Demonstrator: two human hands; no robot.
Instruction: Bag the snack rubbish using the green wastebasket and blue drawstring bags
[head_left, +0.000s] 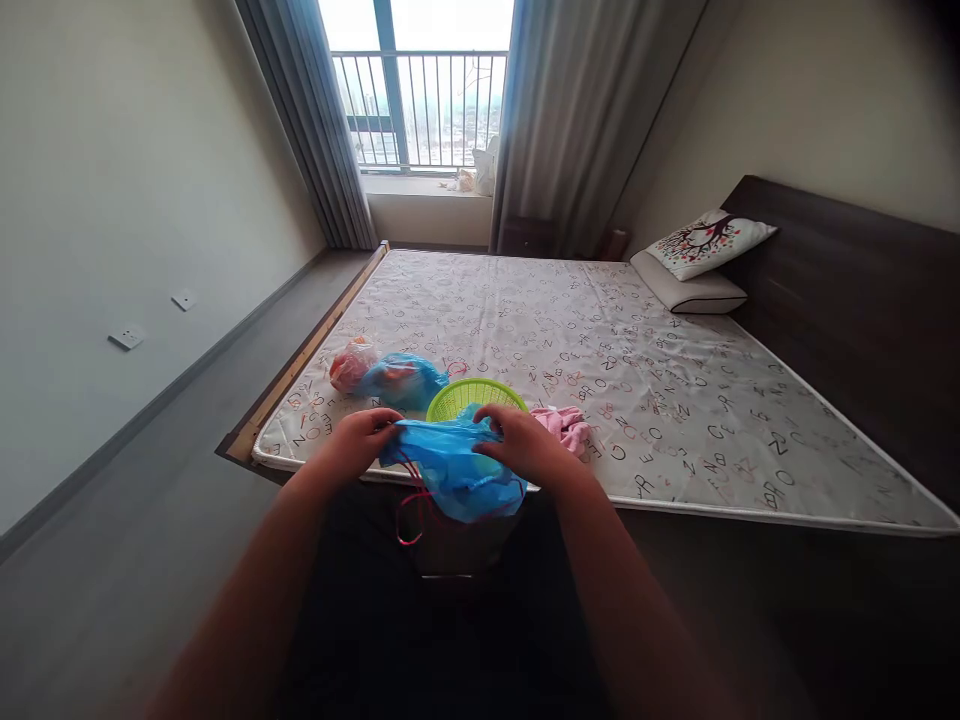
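A blue plastic bag (469,480) hangs between my two hands in front of the bed's near edge. My left hand (364,435) pinches its left top edge. With thumb and fingers curled, my right hand (521,440) grips the bag's right top edge. Red ribbon-like strings (411,500) dangle from the bag's left side. What the bag holds, if anything, I cannot make out. Just behind it stands a green plastic basket (480,390), partly covered by the bag and my right hand.
On the letter-patterned mattress (510,310) lie a second blue bag (405,380), a clear bag with orange-red contents (352,365) and a pink cloth (564,428). Pillows (709,245) rest by the dark headboard (847,260). Grey floor (150,520) runs along the left wall.
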